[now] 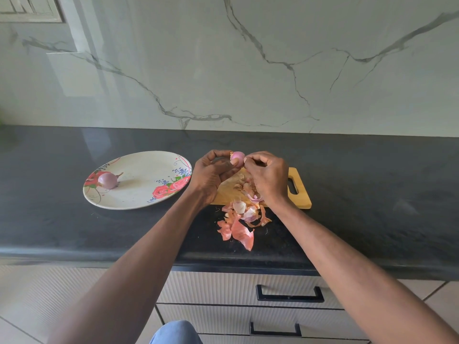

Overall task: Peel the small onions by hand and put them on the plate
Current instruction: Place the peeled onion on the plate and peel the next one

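Holding: onion (238,158), gripped by left hand (213,174) above board (299,194); right hand (267,175) pinches its skin. Plate (139,180), left: one peeled onion (107,180). Peels (242,219) on counter (372,194).

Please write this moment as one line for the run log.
step: peeling | left hand: holds onion | right hand: pinches its skin | plate: one peeled onion | peels: on counter

Soft daylight, glare on the countertop (99,142), wide-angle bending at edges.
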